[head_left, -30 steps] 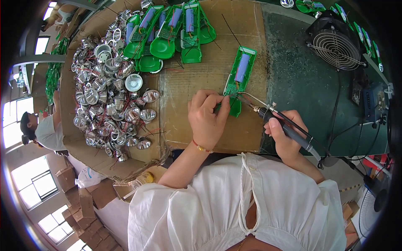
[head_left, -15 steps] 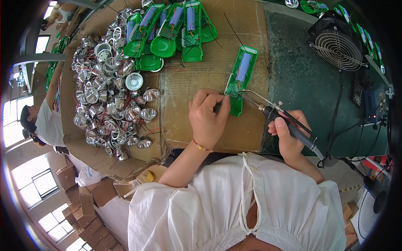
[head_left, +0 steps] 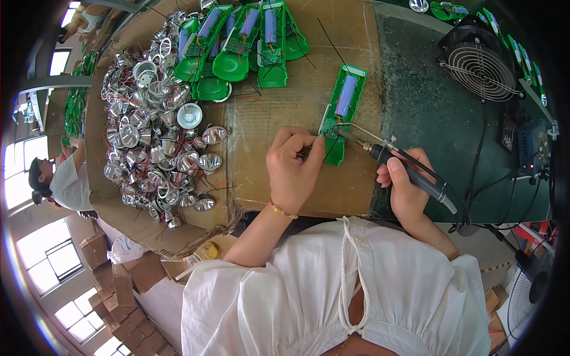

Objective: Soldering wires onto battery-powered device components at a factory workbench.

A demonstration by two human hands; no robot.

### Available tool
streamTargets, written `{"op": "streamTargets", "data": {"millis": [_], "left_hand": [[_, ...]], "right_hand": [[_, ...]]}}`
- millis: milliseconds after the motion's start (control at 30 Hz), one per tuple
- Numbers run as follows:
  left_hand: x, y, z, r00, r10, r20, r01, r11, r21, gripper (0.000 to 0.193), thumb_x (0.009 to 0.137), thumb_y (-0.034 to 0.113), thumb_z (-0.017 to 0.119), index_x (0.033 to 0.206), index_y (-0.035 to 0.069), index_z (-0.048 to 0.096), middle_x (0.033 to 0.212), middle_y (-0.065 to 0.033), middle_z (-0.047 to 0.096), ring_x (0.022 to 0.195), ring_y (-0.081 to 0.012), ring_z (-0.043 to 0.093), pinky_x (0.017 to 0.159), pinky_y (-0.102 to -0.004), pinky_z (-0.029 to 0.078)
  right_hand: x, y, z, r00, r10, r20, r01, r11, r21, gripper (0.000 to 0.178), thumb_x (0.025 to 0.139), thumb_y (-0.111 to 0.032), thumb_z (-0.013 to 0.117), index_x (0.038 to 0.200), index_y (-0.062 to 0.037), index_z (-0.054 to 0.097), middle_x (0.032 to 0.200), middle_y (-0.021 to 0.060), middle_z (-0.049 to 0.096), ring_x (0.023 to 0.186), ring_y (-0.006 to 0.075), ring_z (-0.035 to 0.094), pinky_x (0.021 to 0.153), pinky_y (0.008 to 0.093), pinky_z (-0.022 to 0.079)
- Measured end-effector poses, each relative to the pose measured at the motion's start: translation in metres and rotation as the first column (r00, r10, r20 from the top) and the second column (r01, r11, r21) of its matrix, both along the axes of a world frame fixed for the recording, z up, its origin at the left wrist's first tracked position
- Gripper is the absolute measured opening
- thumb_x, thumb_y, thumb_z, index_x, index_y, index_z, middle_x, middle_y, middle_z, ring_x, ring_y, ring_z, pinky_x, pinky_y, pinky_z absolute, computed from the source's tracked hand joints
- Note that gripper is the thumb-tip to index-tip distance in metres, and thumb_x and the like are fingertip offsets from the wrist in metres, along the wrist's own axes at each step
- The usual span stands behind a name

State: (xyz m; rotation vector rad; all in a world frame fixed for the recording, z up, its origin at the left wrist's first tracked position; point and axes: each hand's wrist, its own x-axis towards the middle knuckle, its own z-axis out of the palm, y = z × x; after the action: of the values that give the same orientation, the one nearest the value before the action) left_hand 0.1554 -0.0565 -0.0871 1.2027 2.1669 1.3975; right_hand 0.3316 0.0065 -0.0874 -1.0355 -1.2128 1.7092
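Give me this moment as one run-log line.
left hand: at edge of green casing | right hand: holds soldering iron near circuit board | casing: lilac battery inside | further left: silvery reflectors

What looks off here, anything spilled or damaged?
Two things: pale specks are scattered across the green mat beside the cardboard sheet, like loose debris, and the box of silver cups has a ragged, seemingly torn near edge. The green case by the soldering iron shows no clear damage.
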Motion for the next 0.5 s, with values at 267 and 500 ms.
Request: {"op": "streamTargets", "data": {"millis": [267,500], "left_hand": [[-0.001,-0.0008,-0.0023,1.0,-0.006,-0.021,0.005,1.0,-0.008,0.007,0.071,0.004,0.064,0.069,-0.001,0.059,0.074,-0.009,0.055,0.057,-0.0171,0.052,0.051,-0.0267,0.042],[-0.0001,0.0004,-0.0026,1.0,-0.004,0.023,0.004,1.0,-0.012,0.007,0.071,0.003,0.064,0.069,-0.001,0.059,0.074,-0.0093,0.055,0.057,-0.017,0.052,0.051,-0.0265,0.042]], "right_hand": [[-0.0017,0.001,0.0005,0.999,0.031,0.031,-0.031,0.999,-0.02,0.013,0.081,-0.008,0.059,0.085,0.0004,0.05,0.068,0.0095,0.06,0.057,0.0099,0.057,0.05,0.0211,0.046],[0.0005,-0.0011,0.0009,0.999,0.001,0.034,-0.002,0.999,0.032,0.013,0.081,-0.007,0.059,0.086,0.0008,0.05,0.068,0.0099,0.06,0.057,0.0104,0.057,0.05,0.0212,0.047]]}}
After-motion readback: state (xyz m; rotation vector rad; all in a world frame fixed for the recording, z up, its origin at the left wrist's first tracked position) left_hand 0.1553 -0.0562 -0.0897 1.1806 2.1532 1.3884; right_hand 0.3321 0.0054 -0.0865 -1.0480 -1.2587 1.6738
